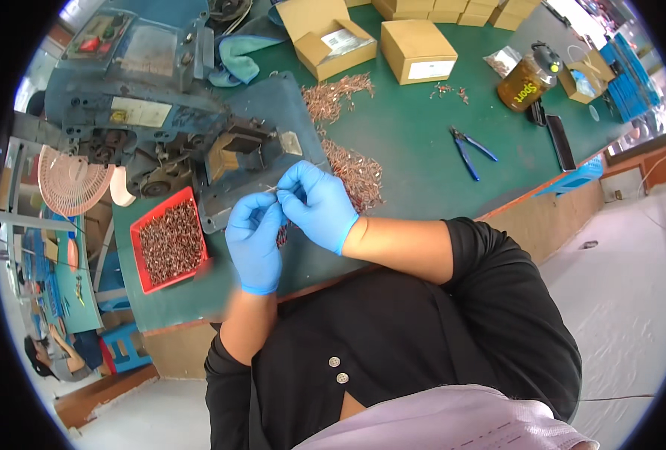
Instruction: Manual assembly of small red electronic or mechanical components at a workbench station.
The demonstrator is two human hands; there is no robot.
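On the left of the green bench sits one red tray heaped with small coppery metal parts, far too many to count, and behind it stands one blue-grey machine with a pink fan guard at its side. Just right of the tray the left hand, in a blue glove, is pinched shut on a thin metal pin, and the right hand, gloved the same, closes on the same pin from the other side, so the two hands meet fingertip to fingertip above the bench edge, in front of the machine. The pin looks very light, stiff and slippery under rubber gloves, and probably bends if squeezed mid-length; it seems best taken near its ends between thumb and forefinger. A few more dark parts appear bunched under the left hand, though their number cannot be told. To the right lie two loose piles of coppery parts, uncounted. Further back are one open cardboard box and one closed cardboard box, with a row of more boxes at the far edge. Then come one pair of blue-handled pliers, one amber jar and one dark phone.
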